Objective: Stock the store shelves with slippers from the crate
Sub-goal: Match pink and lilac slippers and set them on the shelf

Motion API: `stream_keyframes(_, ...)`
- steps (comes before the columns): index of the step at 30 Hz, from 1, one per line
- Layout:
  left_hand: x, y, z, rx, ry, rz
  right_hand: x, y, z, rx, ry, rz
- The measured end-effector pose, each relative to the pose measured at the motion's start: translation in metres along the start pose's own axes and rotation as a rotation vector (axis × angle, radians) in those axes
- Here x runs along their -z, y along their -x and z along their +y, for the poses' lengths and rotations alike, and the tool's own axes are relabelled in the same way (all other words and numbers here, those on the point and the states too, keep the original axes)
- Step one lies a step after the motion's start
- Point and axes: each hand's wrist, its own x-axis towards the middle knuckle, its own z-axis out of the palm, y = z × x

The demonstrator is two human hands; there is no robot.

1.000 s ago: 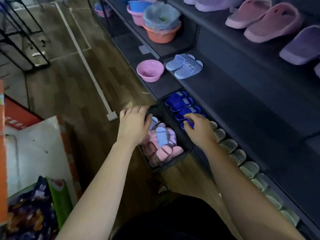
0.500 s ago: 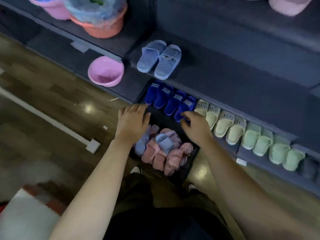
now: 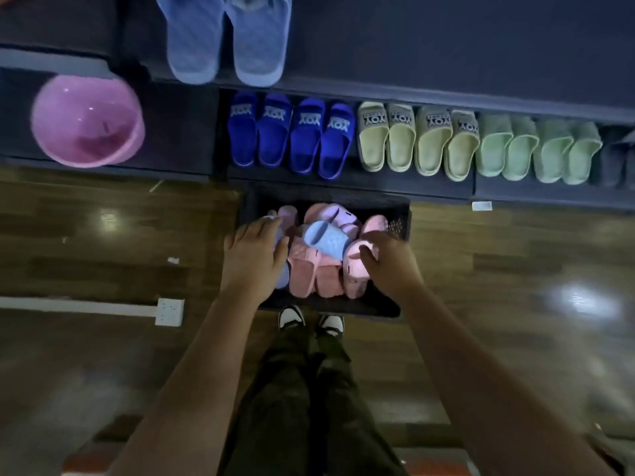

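A black mesh crate [image 3: 398, 225] stands on the floor against the bottom shelf [image 3: 378, 188], holding several pink slippers [image 3: 302, 273] and a light blue slipper [image 3: 324, 240] on top. My left hand [image 3: 254, 259] is at the crate's left side, gripping a periwinkle slipper [image 3: 283, 281] that it mostly hides. At the crate's right side my right hand [image 3: 390, 266] curls its fingers and thumb round a pink slipper [image 3: 355, 273]. On the bottom shelf stand dark blue slippers [image 3: 292, 135], pale yellow slippers [image 3: 415, 139] and green slippers [image 3: 536, 149] in a row.
A pair of blue slippers [image 3: 226, 39] sits on the shelf above, with bare shelf to its right. A pink basin [image 3: 87, 121] lies on the low shelf at left. A white power strip [image 3: 168, 310] lies on the wooden floor left of my shoes [image 3: 292, 316].
The view has tipped down to look straight into the crate. My right hand left the dark blue slippers and took hold of a pink slipper; my left hand closed on the periwinkle one.
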Motion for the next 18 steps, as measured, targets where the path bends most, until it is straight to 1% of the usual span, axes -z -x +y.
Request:
stream_keyframes(4, -0.072, -0.015, -0.033, -0.02, 0.019, -0.007, -0.069, -0.023, 0.042, -0.038, 0.025, -0.054)
stream_keyframes(11, -0.2, -0.037, -0.094, -0.005, -0.017, -0.04, -0.189, -0.076, 0.119, -0.13, 0.012, -0.08)
stream_keyframes(13, -0.231, -0.047, -0.108, 0.013, -0.022, -0.071, -0.22, -0.092, 0.136, -0.161, -0.002, -0.087)
stream_keyframes(18, -0.289, -0.072, -0.139, 0.067, -0.015, -0.103, -0.276, -0.129, 0.159, -0.303, -0.175, -0.011)
